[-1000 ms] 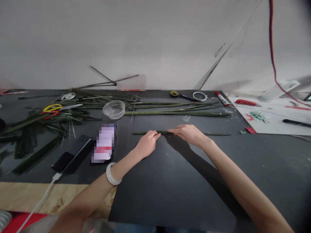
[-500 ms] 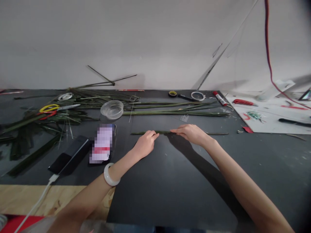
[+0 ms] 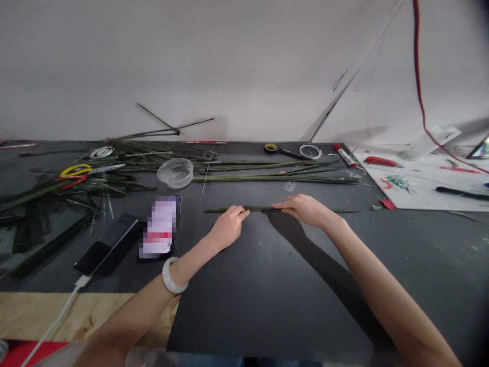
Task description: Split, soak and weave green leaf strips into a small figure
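A long, thin green leaf strip [image 3: 260, 209] lies flat across the dark table mat [image 3: 267, 285], running left to right. My left hand [image 3: 226, 227], with a white bangle on its wrist, pinches the strip near its left part with curled fingers. My right hand [image 3: 305, 209] presses and pinches the same strip a little to the right of centre. A short stretch of bare strip shows between the two hands, and the strip's ends stick out past both.
More long green strips [image 3: 275, 178] lie behind, with a heap of leaves and yellow and red scissors [image 3: 82, 171] at the left. A clear bowl [image 3: 175, 172], two phones [image 3: 160, 227], tape rolls [image 3: 310, 151], a red marker [image 3: 344, 155] and a white board [image 3: 428, 178] surround the work spot.
My right hand has slid a little to the right along the strip, widening the gap between my hands. My left hand holds its place.
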`<control>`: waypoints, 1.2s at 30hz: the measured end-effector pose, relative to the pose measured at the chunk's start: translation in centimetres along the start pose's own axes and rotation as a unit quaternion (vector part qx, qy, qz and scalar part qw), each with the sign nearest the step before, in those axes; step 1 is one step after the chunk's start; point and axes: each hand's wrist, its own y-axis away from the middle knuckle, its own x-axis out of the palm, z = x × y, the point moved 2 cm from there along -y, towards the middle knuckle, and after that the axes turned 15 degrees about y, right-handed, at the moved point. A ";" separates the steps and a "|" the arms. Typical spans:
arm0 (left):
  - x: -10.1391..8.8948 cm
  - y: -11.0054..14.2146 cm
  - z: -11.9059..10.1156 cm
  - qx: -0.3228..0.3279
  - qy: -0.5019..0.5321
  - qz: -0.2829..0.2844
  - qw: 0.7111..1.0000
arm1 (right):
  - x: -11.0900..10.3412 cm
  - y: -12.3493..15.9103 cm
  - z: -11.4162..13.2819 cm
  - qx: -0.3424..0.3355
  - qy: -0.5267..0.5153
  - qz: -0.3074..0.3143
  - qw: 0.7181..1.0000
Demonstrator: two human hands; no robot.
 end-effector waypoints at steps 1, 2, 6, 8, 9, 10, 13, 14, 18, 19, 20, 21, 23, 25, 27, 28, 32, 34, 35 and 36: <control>0.0 0.0 0.0 0.000 -0.002 0.001 1.000 | 0.0 0.0 -0.1 -0.003 -0.003 0.002 1.000; 0.0 0.0 0.0 -0.001 -0.003 0.002 1.000 | 0.0 0.0 -0.1 -0.005 -0.005 0.005 1.000; 0.0 0.1 0.0 -0.008 0.002 0.003 1.000 | 0.1 0.0 -0.4 -0.006 -0.001 0.005 1.000; 0.0 0.1 0.1 -0.008 0.006 0.002 1.000 | 0.1 0.1 -0.6 -0.005 -0.002 0.007 1.000; 0.0 0.1 0.1 -0.007 0.006 0.002 1.000 | 0.1 0.1 -0.7 -0.006 -0.006 0.009 1.000; 0.1 0.1 0.2 -0.005 0.006 0.002 1.000 | 0.1 0.1 -0.7 -0.008 -0.011 0.011 1.000; 0.1 0.1 0.1 -0.002 0.002 0.001 1.000 | 0.2 0.2 -1.0 -0.010 -0.025 0.012 1.000; 0.1 0.1 0.1 -0.001 0.002 0.002 1.000 | 0.2 0.3 -1.2 -0.009 -0.029 0.011 0.999; 0.0 0.1 0.0 -0.005 0.001 0.006 1.000 | 0.3 0.4 -1.7 -0.006 -0.039 0.015 0.999; 0.0 0.1 -0.1 -0.007 0.000 0.008 1.000 | 0.3 0.4 -1.9 -0.004 -0.041 0.020 0.999; 0.0 0.1 -0.1 -0.009 -0.001 0.008 1.000 | 0.4 0.4 -2.0 -0.003 -0.042 0.025 0.999; 0.0 0.1 -0.1 -0.011 -0.002 0.009 1.000 | 0.4 0.5 -2.1 -0.001 -0.044 0.028 0.999; 0.0 0.1 0.0 -0.013 -0.002 0.009 1.000 | 0.4 0.6 -2.1 -0.002 -0.050 0.029 0.998; -0.1 0.1 0.0 -0.015 -0.003 0.007 1.000 | 0.2 0.8 -2.2 -0.002 -0.055 0.027 0.998; -0.1 0.0 -0.1 -0.017 -0.005 0.005 1.000 | -0.1 1.0 -2.3 -0.004 -0.063 0.027 0.998; -0.1 0.0 -0.1 -0.019 -0.007 0.005 1.000 | -0.4 1.1 -2.4 -0.003 -0.068 0.022 0.997; -0.1 0.0 -0.3 -0.027 -0.003 0.002 1.000 | -0.8 1.2 -3.6 0.061 -0.063 -0.042 0.995; -0.2 -0.1 -0.4 -0.022 -0.001 -0.012 1.000 | -0.2 0.9 -4.1 0.111 -0.024 -0.061 0.992; -0.3 -0.1 -0.4 -0.022 0.000 -0.024 0.999 | 0.2 0.7 -4.2 0.131 0.000 -0.060 0.990; -0.4 -0.1 -0.3 -0.027 0.004 -0.037 0.999 | 0.7 0.6 -4.2 0.146 0.023 -0.055 0.987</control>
